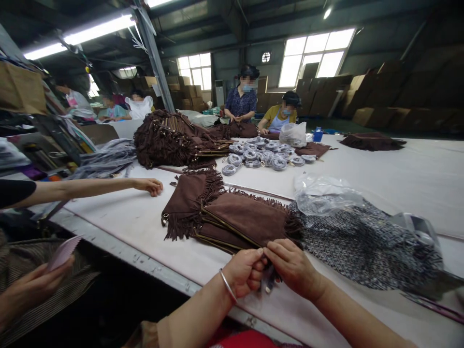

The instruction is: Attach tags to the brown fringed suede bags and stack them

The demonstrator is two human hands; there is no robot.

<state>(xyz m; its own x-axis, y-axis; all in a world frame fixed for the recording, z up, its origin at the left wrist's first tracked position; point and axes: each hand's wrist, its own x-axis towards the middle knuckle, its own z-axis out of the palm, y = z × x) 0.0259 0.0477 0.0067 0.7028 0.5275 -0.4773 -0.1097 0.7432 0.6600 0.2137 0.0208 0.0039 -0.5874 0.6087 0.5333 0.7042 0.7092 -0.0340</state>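
Observation:
My left hand (247,271), with a silver bangle at the wrist, is closed in a pinch. Its fingertips meet those of my right hand (295,270), also closed, at the near edge of a brown fringed suede bag (250,215). What the fingers pinch is mostly hidden; a small dark piece with a shiny end (268,289) hangs below them. Brass-coloured zippers run along the bag's near side. It lies in a stack with another brown fringed piece (188,193), which has a metal ring at its corner.
Beyond lie a heap of brown fringed bags (165,140) and coiled grey straps (250,154) in plastic. Patterned black-and-white cloth (369,246) and a clear plastic bag (326,193) are on the right. At left, a co-worker's arm (97,187) reaches over the table; another hand (36,285) holds a pink piece.

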